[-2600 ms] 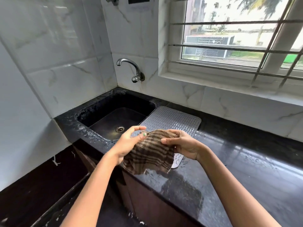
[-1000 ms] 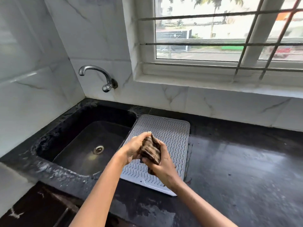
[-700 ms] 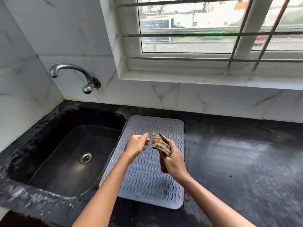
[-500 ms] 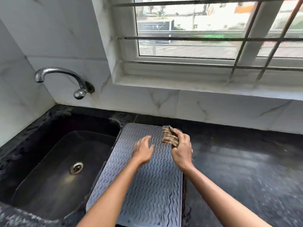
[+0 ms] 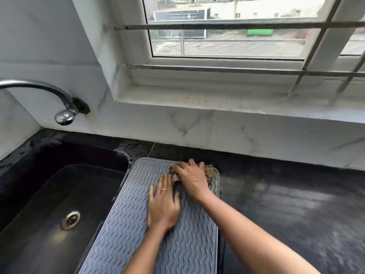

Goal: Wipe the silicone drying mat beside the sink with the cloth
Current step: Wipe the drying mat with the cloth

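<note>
The grey silicone drying mat (image 5: 189, 246) with a wavy ribbed top lies on the black counter, right beside the sink. My left hand (image 5: 163, 204) rests flat on the middle of the mat, fingers straight and pointing away from me. My right hand (image 5: 192, 178) grips the bunched brown striped cloth (image 5: 209, 172) and presses it onto the mat's far right corner. Most of the cloth is hidden under that hand; only its edges stick out on either side.
The black sink (image 5: 92, 157) with a metal drain (image 5: 70, 219) lies to the left of the mat. A chrome tap (image 5: 64, 115) comes out of the white marble wall above it. Wet black counter (image 5: 292, 214) stretches to the right. A barred window with a sill (image 5: 217, 99) is behind.
My right hand came down and set the cloth on the mat's far right corner. My left hand, which hovered above, now lies flat on the mat. The camera moved closer.
</note>
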